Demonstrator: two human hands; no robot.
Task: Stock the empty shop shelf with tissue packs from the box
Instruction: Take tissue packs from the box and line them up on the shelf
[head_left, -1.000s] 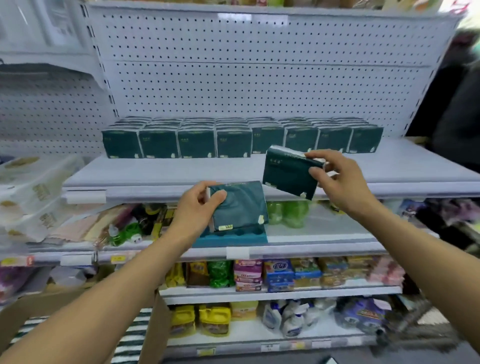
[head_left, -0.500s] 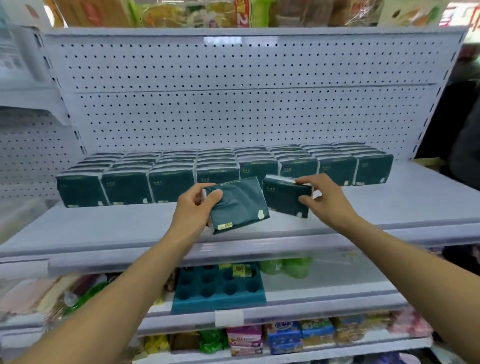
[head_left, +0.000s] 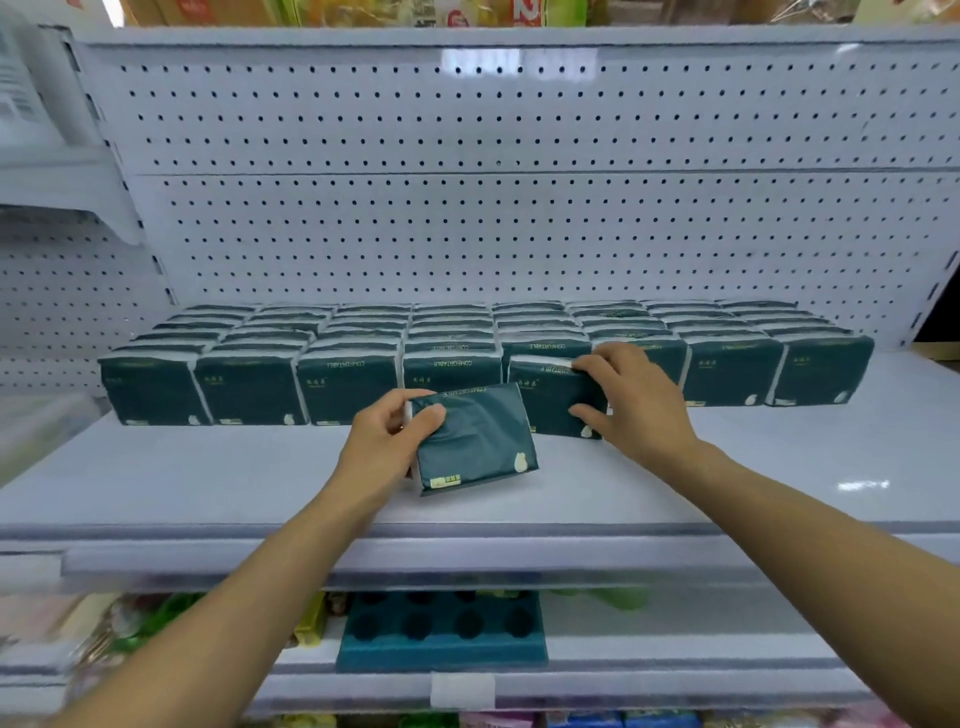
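The right hand (head_left: 636, 405) grips one tissue pack (head_left: 553, 397) upright at center frame, touching the packed row (head_left: 363, 384) on the shelf (head_left: 208, 478). The left hand (head_left: 387, 447) holds a tilted tissue pack (head_left: 475, 447) just below-left; it probably goes beside.

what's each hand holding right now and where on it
Left hand grips a dark green tissue pack by its upper left corner, thumb on the front. Right hand holds another pack by its right end, against the shelved row.
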